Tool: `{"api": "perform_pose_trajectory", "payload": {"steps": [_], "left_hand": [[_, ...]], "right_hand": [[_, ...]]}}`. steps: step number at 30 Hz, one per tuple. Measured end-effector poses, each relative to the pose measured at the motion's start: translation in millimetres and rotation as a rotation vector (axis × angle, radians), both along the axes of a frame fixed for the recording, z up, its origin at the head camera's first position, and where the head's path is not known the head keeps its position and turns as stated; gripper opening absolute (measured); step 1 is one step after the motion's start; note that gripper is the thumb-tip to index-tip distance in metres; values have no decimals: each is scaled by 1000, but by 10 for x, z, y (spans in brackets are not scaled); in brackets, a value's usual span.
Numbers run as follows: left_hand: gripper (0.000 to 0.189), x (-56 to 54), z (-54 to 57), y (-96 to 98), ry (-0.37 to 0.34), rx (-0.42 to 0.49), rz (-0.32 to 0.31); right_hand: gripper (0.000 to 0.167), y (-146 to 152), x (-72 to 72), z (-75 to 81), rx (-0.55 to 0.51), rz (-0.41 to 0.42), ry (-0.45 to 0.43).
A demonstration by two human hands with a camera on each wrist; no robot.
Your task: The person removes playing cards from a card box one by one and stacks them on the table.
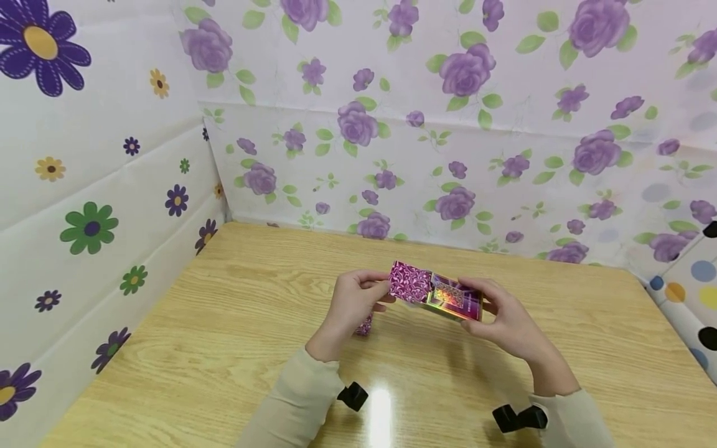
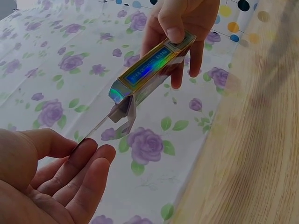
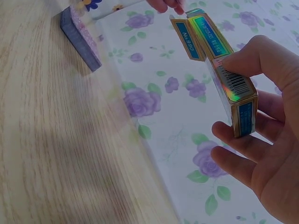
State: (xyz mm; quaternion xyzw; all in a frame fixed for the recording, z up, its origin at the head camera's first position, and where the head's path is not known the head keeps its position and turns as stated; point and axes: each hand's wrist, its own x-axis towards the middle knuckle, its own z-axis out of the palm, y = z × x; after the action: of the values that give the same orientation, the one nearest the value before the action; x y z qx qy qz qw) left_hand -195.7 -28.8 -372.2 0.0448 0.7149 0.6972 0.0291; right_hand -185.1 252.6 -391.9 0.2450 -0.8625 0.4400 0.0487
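Observation:
My right hand (image 1: 506, 320) grips a shiny holographic playing card box (image 1: 456, 297), thumb on its barcode side in the right wrist view. The flap (image 3: 189, 41) at the box's far end hangs open. Between thumb and fingers, my left hand (image 1: 355, 302) pinches a card (image 1: 409, 282) with a purple and white swirl back. That card reaches to the open end of the box, and in the left wrist view it shows nearly edge-on. Below my left hand a stack of cards (image 1: 365, 325) with the same back lies on the table, partly hidden by the hand.
The wooden table (image 1: 235, 348) spreads beneath both hands. Flowered sheeting (image 1: 313, 155) stands along its back edge, with more sheeting (image 1: 112, 205) on the left and a dotted sheet (image 1: 694, 292) at the right.

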Motion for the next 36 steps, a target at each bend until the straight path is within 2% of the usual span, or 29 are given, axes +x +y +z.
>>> {"api": "perform_pose_trajectory", "payload": {"steps": [13,20,36], "left_hand": [[20,-28,4,-19,19,2,48],[19,-20,21,-50,12,4,49],[18,-27,34,-87,3,2,78]], "right_hand": [[63,8,17,22,-12,20,30],[64,0,16,14,-22,9,8],[63,39,1,-7,-13,1,17]]}}
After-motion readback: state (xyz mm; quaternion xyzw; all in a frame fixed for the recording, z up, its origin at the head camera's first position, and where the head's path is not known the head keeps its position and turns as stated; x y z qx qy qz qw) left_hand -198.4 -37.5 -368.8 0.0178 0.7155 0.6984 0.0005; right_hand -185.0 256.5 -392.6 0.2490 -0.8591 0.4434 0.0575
